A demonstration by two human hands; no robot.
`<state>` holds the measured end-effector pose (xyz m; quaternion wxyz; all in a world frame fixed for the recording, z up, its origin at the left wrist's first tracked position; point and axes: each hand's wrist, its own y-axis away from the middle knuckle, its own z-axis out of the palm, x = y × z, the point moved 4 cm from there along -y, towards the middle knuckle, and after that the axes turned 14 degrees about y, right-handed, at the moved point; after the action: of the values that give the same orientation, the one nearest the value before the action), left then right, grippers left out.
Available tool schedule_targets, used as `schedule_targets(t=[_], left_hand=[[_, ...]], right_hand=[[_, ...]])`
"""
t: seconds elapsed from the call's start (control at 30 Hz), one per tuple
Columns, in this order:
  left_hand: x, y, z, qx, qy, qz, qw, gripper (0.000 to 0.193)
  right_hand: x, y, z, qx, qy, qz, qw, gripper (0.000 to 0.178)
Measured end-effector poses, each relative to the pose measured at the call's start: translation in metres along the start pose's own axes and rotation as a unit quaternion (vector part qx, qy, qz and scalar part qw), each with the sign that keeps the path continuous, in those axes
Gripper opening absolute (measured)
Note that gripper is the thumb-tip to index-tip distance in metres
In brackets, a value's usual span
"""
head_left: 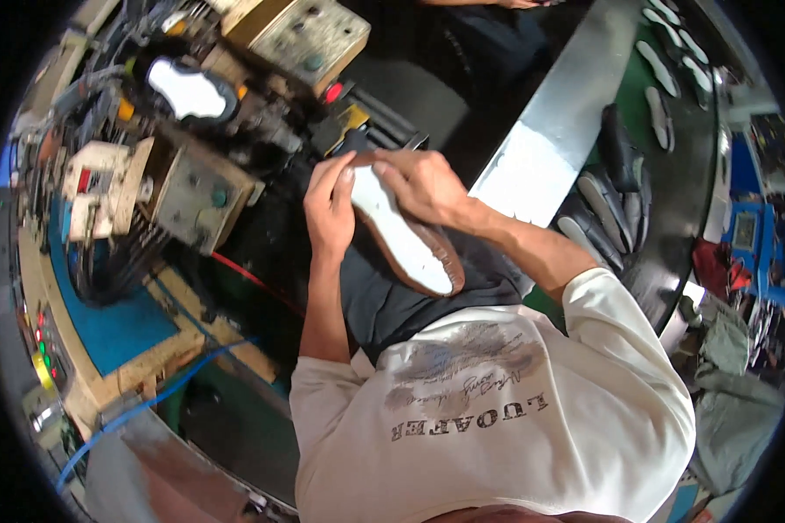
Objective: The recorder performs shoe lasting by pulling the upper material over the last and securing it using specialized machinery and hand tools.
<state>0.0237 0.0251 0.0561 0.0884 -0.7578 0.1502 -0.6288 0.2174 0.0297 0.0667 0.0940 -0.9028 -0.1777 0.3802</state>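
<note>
Between my two hands is a brown shoe upper (401, 234), its white bottom facing up and its brown edge folded in around the rim. It slants above my lap, with one end between my hands and the other near my shirt. My left hand (330, 207) grips the far end from the left side, thumb along the edge. From the right, my right hand (423, 185) is closed over the same end, fingers bent and thumb pressing near the rim. The upper's far tip is partly covered by my fingers.
A machine at the left holds another white-bottomed shoe (190, 90), beside control boxes (205, 199) with buttons. A metal ledge (532, 157) runs along the right, by a green-and-black conveyor (663, 200) carrying dark shoes (604, 209) and white-bottomed pieces (658, 68). Another person's arm (471, 3) shows at top.
</note>
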Motion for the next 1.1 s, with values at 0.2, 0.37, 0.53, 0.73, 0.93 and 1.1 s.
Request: schedule_targets(t=[0.2, 0.37, 0.53, 0.73, 0.93, 1.1], left_hand=[[-0.015, 0.01, 0.022, 0.056, 0.21, -0.179, 0.959, 0.044], [-0.009, 0.017, 0.029, 0.068, 0.05, -0.119, 0.989, 0.042], [-0.014, 0.012, -0.006, -0.068, -0.063, -0.032, 0.995, 0.033], [-0.07, 0.065, -0.097, 0.048, -0.196, -0.16, 0.966, 0.032], [-0.104, 0.106, -0.131, 0.064, -0.034, -0.215, 0.974, 0.037], [-0.107, 0.096, -0.115, 0.088, -0.103, -0.202, 0.97, 0.027]], right_hand=[[0.006, 0.013, 0.022, -0.059, -0.096, 0.044, 0.993, 0.062], [0.016, 0.024, 0.041, -0.05, -0.113, 0.085, 0.989, 0.064], [0.009, 0.036, 0.044, -0.098, -0.167, 0.044, 0.98, 0.085], [-0.025, 0.121, 0.029, -0.305, 0.112, -0.202, 0.924, 0.098], [-0.028, 0.087, 0.036, -0.287, 0.082, -0.277, 0.913, 0.069], [-0.019, 0.077, 0.029, -0.314, 0.036, -0.236, 0.919, 0.069]])
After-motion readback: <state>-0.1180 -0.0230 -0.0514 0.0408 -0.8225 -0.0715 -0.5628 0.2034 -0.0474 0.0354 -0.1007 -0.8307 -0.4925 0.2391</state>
